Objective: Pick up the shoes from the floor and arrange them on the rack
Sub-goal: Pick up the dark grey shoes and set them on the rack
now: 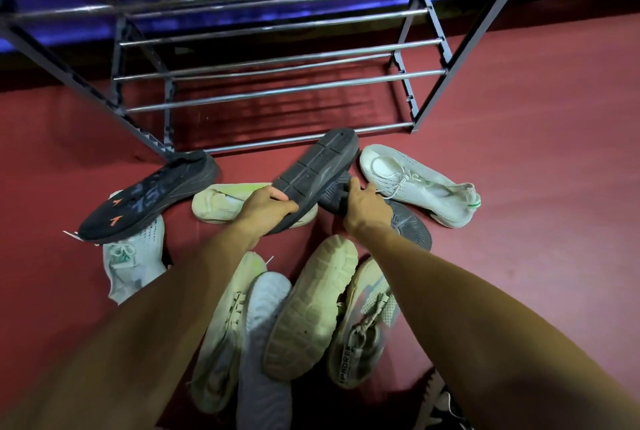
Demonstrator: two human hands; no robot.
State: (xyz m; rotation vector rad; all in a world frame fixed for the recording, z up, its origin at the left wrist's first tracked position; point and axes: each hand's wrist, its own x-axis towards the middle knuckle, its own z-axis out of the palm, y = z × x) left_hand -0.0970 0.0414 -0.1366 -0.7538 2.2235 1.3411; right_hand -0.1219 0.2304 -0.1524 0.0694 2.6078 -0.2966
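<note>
One dark shoe (pixel 315 170), sole up, is lifted off the floor (pixel 519 152): left hand (pixel 266 208) curls round its near end, right hand (pixel 363 206) clasps its upper. Rack (pixel 277 90) beyond the hands holds nothing; other shoes (pixel 311 305) lie around them.

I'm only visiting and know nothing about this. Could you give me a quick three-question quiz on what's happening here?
1. True or false: shoes already sit on the rack.
2. The sole of the dark shoe in the left hand grip faces: A up, B down, C hidden?
3. Fill in: the right hand holds something ____ coloured.
Key: 1 false; 2 A; 3 dark.
</note>
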